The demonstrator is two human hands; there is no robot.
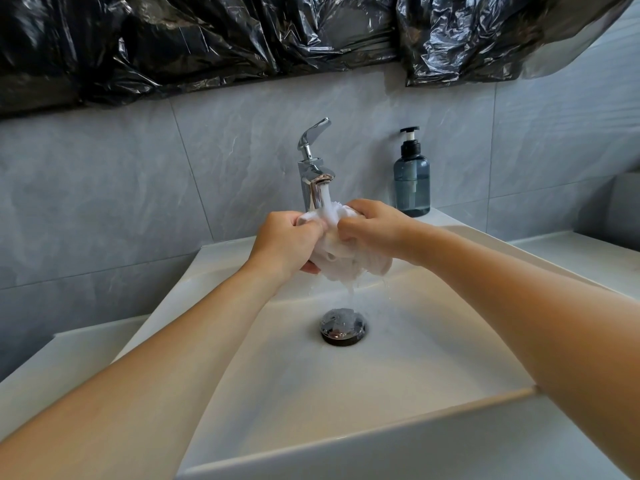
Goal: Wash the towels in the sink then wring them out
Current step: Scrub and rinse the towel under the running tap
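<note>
Both hands are clamped on one bunched white towel (341,252), which is held under the running tap (313,168) above the far part of the sink (398,358). The left hand (285,242) is curled round the towel's left end, and the right hand (372,226) is closed on its right end, so that the two are brought close together with cloth between them. Water is seen falling from the spout onto the top of the towel and dripping from its lower folds toward the drain.

Black plastic sheeting (242,39) is stretched across the far wall above grey marbled tiles (104,188). The white sink is set on a pale counter (581,251). A smoky blue pump bottle (411,178) is stood at the far right corner of the sink, just right of the tap. The chrome drain plug (342,326) is seen at the middle of the basin, wet from the falling stream.
</note>
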